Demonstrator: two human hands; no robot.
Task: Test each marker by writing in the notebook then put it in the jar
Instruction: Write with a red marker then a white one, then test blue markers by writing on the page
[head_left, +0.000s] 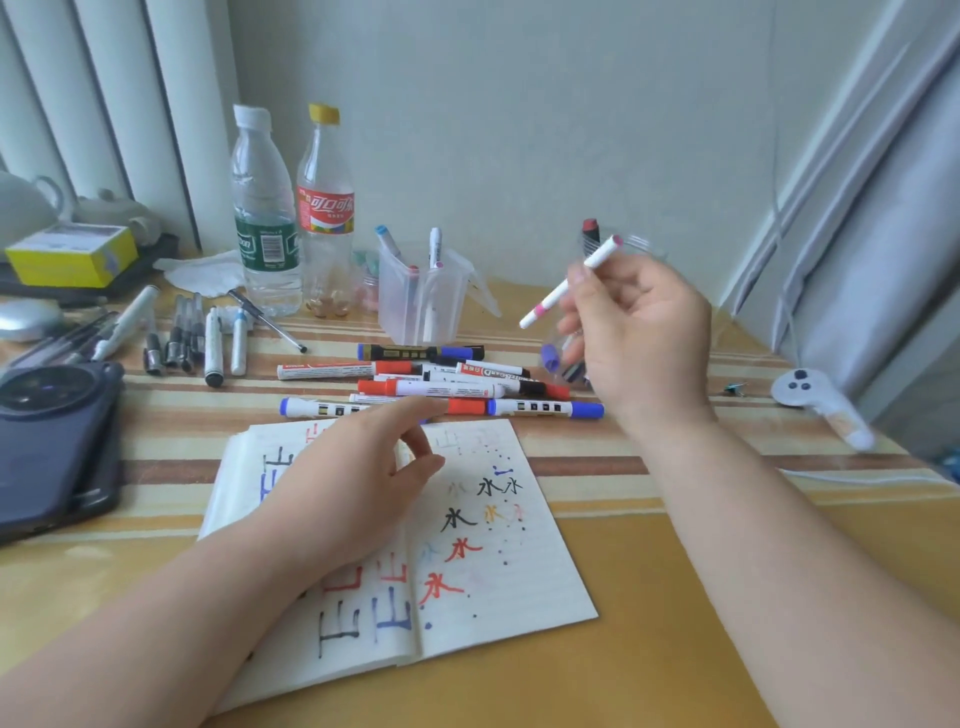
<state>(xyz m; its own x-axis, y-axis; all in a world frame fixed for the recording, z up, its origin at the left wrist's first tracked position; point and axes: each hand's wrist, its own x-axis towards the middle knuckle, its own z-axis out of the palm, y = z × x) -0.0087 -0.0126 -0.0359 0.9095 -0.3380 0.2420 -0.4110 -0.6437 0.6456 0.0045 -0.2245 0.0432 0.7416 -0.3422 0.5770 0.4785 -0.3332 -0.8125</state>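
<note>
The right hand (639, 332) is raised above the counter (675, 597), its fingers curled round a white marker with pink ends (571, 280) that slants up to the right, just in front of a blurred clear jar (556, 345) with markers inside. The left hand (358, 483) rests on the open notebook (519, 571), fingers loose and holding nothing. A pile of whiteboard markers (441, 387) lies just beyond the notebook, with a clear plastic container (421, 306) of pens behind it.
</note>
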